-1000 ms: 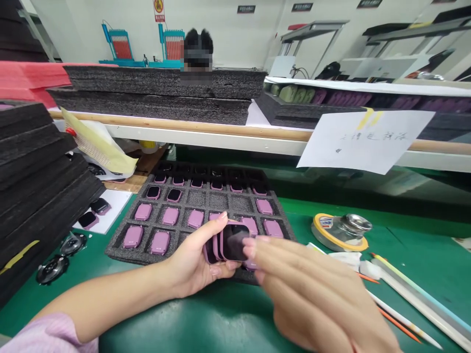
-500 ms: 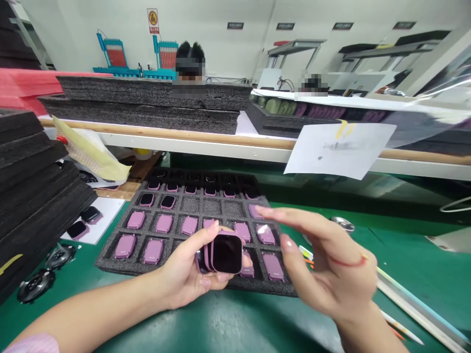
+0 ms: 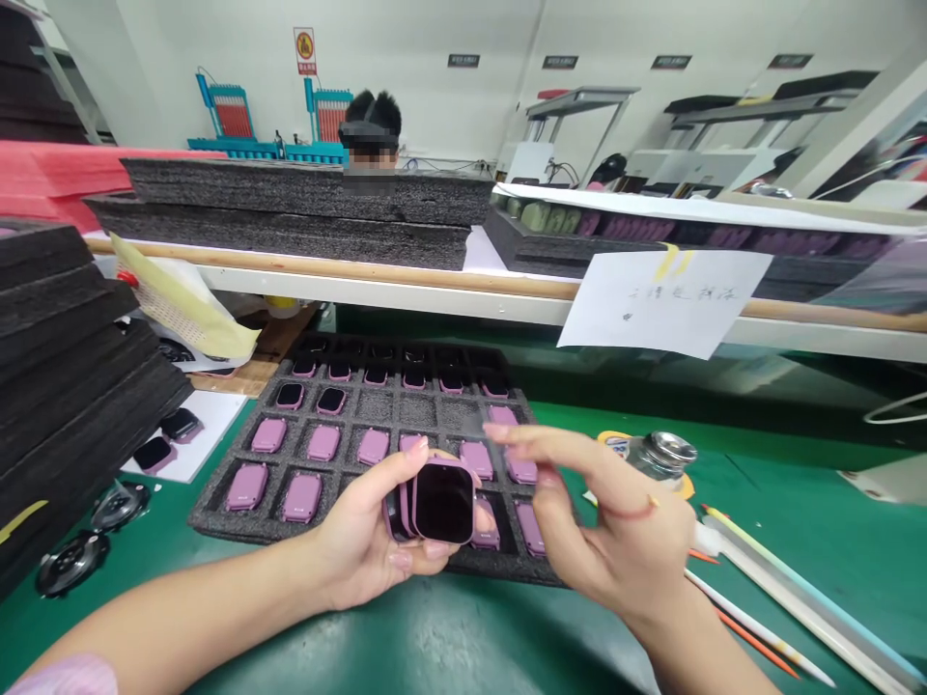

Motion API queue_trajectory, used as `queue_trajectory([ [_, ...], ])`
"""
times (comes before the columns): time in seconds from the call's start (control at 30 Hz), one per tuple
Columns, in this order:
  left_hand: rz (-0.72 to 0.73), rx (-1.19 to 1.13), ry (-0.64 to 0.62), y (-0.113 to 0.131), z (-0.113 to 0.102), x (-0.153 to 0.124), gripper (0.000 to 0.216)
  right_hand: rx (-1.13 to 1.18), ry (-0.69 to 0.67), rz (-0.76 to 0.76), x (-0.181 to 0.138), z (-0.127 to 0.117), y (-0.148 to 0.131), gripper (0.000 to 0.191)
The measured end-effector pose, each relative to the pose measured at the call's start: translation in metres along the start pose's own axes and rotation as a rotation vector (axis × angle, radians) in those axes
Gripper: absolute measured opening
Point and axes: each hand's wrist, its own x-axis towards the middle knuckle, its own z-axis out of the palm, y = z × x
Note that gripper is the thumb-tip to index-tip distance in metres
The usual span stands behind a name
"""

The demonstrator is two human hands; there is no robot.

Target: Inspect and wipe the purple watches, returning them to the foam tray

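My left hand (image 3: 377,526) grips a small stack of purple smartwatch bodies, fanned slightly; the front watch (image 3: 444,502) shows its black screen. Close to its right, my right hand (image 3: 608,512) hovers over the tray's right side, thumb and fingers apart. By its fingertips there is a faint translucent patch I cannot make out. Beneath both hands lies a black foam tray (image 3: 217,526) with square pockets. Its nearer rows hold purple watch bodies (image 3: 246,486) back side up, while farther ones (image 3: 331,400) lie with dark screens up. My hands hide some pockets.
Black foam sheets (image 3: 65,386) are piled at the left, beside loose watch parts (image 3: 72,562). At right stand a glass jar with a metal lid (image 3: 670,450), pens (image 3: 760,627) and a long light strip (image 3: 803,589). A shelf (image 3: 406,290) crosses behind; a person's head shows beyond.
My right hand has moved left and slightly down, nearer the watches in my left hand, uncovering the jar and pens. My left hand keeps its hold, almost unmoved. The view has shifted slightly.
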Motion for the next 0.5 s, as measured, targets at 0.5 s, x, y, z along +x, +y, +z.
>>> queue_trajectory([
  [0.5, -0.068, 0.008, 0.033, -0.01, -0.003, 0.004, 0.046, 0.758, 0.094, 0.638, 0.011, 0.037, 0.006, 0.017],
])
